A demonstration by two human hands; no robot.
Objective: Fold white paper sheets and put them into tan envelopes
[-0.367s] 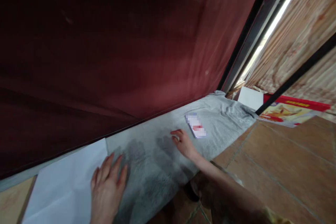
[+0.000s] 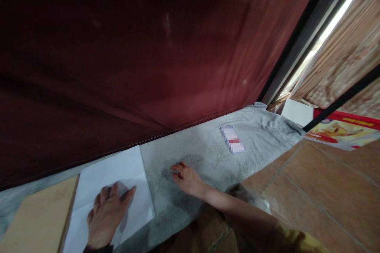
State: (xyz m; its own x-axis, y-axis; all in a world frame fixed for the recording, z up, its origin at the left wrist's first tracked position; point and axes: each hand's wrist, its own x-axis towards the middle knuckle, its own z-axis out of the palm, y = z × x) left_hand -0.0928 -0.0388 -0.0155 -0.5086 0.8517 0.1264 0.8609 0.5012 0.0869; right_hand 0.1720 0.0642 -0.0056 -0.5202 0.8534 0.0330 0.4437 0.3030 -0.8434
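A narrow tabletop (image 2: 204, 164), draped in grey cloth, is running from the lower left toward the right, its far edge lying along a dark red fabric panel (image 2: 190, 67). Near the tabletop's left end, a sheet of white paper (image 2: 133, 170) is lying just beside a pale, flat board (image 2: 41, 217). The person's left hand (image 2: 108, 213) is reaching palm down over the paper, fingers and thumb spreading wide and grasping nothing; whether the palm is pressing on the paper or hovering just above it cannot be told. A dark cuff (image 2: 99, 249) is showing at that wrist. The right hand (image 2: 186, 178) is hanging over the cloth to the right of the paper, fingers loosely curling toward the thumb with a narrow gap, nothing visible between them. Toward the tabletop's right end, near the far edge, a phone-shaped rectangle (image 2: 233, 139) is lying apart from both hands, its face pixelated. Beyond the right end, a red and yellow printed box (image 2: 341, 130) is resting on the brown tiled floor (image 2: 323, 189), behind a slanting black bar (image 2: 341, 101).
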